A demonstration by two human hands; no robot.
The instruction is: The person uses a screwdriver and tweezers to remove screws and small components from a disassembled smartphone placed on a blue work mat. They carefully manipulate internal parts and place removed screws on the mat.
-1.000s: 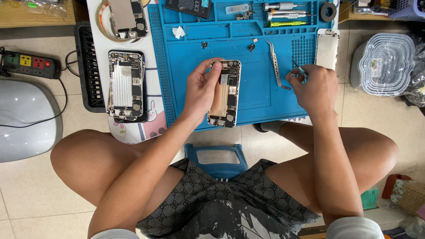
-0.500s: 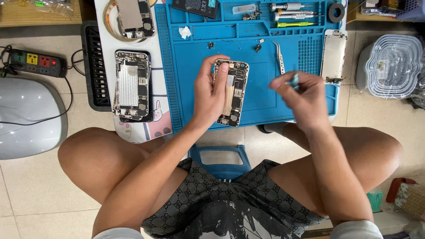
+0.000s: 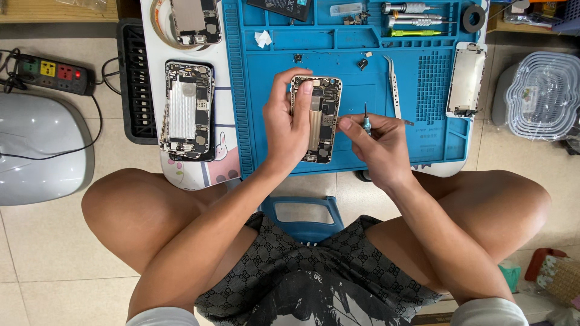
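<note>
While both hands meet over the blue mat, the scene reads so:

Left hand: the left hand (image 3: 284, 124) grips the opened phone (image 3: 320, 121) from its left side, thumb along the near edge, fingers (image 3: 306, 96) curled over the top and pressed on its inner parts.
Opened phone: raised just above the blue repair mat (image 3: 260, 121), upright on its long axis, inner boards facing the camera.
Right hand: the right hand (image 3: 377, 142) sits just right of the phone; its fingers (image 3: 347, 125) pinch a small screwdriver (image 3: 365, 119), whose thin shaft points away from the person.
Tweezers: silver tweezers (image 3: 394, 84) lie on the mat, just beyond the right hand.
Screen panel: a white screen panel (image 3: 466, 78) rests at the mat's right edge.
Second phone: another opened phone (image 3: 186, 108) lies on the white worktop (image 3: 229, 160), left of the mat.
Power strip: a power strip (image 3: 51, 72) sits on the floor at far left.
</note>
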